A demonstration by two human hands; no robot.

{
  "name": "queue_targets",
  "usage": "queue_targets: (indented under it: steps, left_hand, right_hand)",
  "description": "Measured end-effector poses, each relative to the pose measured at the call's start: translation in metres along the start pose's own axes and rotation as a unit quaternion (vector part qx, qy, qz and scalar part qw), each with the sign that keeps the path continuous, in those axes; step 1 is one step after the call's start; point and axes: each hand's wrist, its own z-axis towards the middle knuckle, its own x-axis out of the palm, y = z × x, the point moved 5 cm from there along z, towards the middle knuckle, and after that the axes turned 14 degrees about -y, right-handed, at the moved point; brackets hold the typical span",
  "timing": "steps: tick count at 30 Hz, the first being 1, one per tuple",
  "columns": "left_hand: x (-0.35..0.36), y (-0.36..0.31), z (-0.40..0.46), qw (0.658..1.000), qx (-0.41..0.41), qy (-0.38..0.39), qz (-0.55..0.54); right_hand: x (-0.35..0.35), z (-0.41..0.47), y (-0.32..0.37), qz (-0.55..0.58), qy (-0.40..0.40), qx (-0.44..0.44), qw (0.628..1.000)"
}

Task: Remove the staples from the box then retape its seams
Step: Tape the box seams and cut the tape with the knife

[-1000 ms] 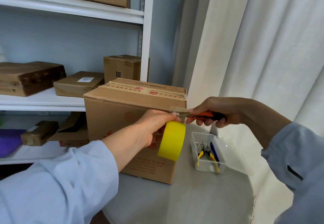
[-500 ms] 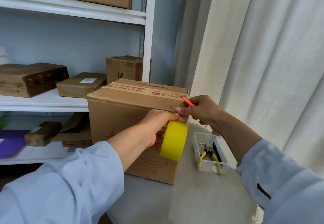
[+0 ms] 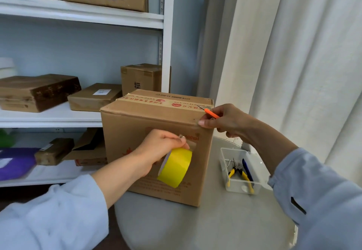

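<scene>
A brown cardboard box (image 3: 137,130) with printed tape along its top seam stands on a round grey table (image 3: 225,226). My left hand (image 3: 156,150) grips a yellow tape roll (image 3: 175,167) in front of the box's near face. My right hand (image 3: 225,120) holds an orange-handled cutter (image 3: 211,113) and presses its thumb on a clear strip of tape at the box's top right front corner.
A clear plastic tray (image 3: 240,171) with yellow-handled pliers, a blue pen and staples sits right of the box. White shelves (image 3: 78,116) with several parcels stand behind at the left. A white curtain (image 3: 303,63) hangs at the right.
My left hand has lowered the yellow roll down the box's front face, away from the top edge. My right hand, first holding the cutter out level, now presses on the box's corner.
</scene>
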Motion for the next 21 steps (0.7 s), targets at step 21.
queue_targets:
  steps: [21]
  left_hand:
    - [0.006, -0.03, 0.009, 0.899, 0.317, -0.05, 0.298]
  right_hand:
    - [0.007, 0.002, 0.006, 0.01, -0.092, -0.008, 0.996]
